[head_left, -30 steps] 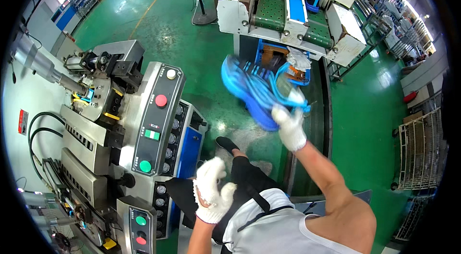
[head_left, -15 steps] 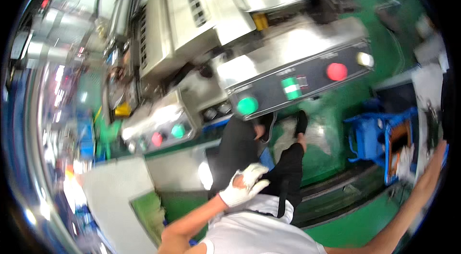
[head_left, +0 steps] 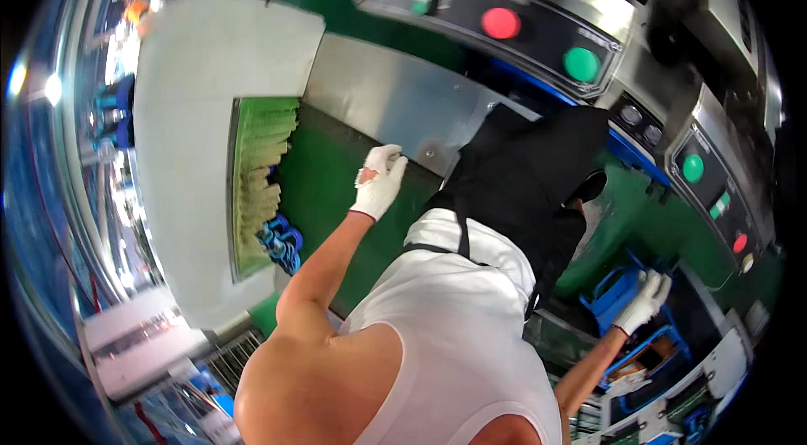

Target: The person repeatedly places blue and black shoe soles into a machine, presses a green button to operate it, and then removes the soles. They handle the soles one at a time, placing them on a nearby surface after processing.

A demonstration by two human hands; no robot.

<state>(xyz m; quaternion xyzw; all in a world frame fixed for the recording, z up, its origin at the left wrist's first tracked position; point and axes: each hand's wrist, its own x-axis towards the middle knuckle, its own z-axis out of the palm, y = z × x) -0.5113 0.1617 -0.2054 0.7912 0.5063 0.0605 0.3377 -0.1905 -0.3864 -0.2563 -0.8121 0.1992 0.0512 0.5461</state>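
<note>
My left hand [head_left: 381, 182], in a white knit glove with a torn patch showing skin, hangs in the air over the green floor beside a bare metal panel [head_left: 374, 92]. Its fingers are loosely bent and apart, with nothing visible in them. Out to the right, my right hand [head_left: 646, 302] wears a similar white glove. It appears just above a blue plastic stool or crate [head_left: 612, 298], its fingers partly spread and no object seen in it. Whether it touches the blue thing cannot be told.
Machine control panels [head_left: 502, 24] with red and green buttons run along the far side. A large pale board or cover [head_left: 189, 151] stands at left, with a green, bristle-edged opening [head_left: 252, 184]. Blue parts [head_left: 282, 243] lie by it. Metal racks [head_left: 714, 373] are at lower right.
My view and body have turned, so the control panels now lie at the top and right. The pale board has come fully into view, and my right hand now shows.
</note>
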